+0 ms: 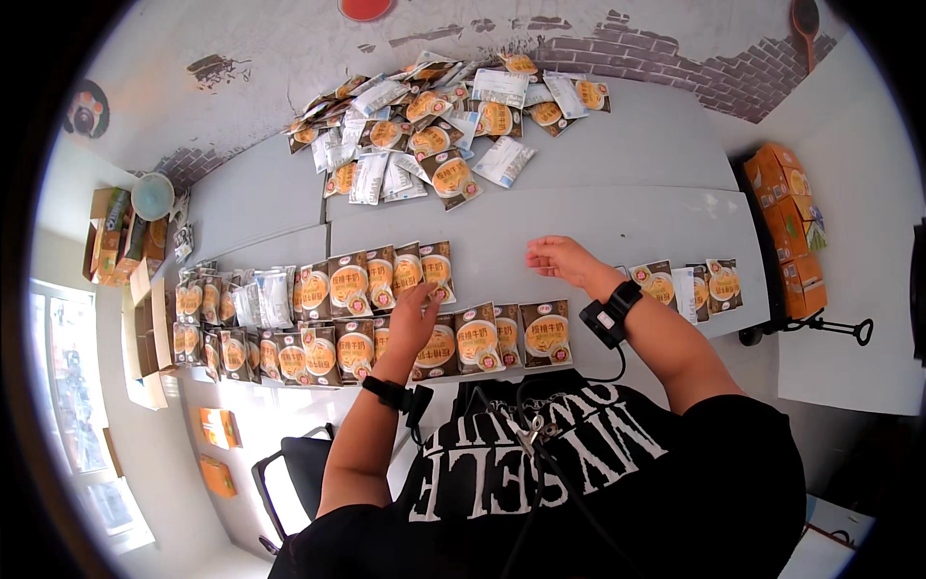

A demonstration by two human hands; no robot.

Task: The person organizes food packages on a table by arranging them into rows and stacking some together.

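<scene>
My left hand [415, 317] lies flat on the rows of orange and brown snack packets [338, 318], its fingertips touching a packet in the upper row [410, 275]. My right hand [561, 259] hovers over the bare grey table [617, 227], fingers loosely curled and empty, above the right end of the lower row [545, 333]. Both wrists wear black bands. A loose heap of the same packets [434, 125] lies at the far side of the table. Three packets [690, 287] sit by my right forearm.
Orange cartons [786, 227] stand stacked at the right edge. Open cardboard boxes [145, 318] and a pale blue bowl [152, 195] are on the left. A black chair [289, 473] stands below the table near my left elbow. A brick-pattern wall runs behind.
</scene>
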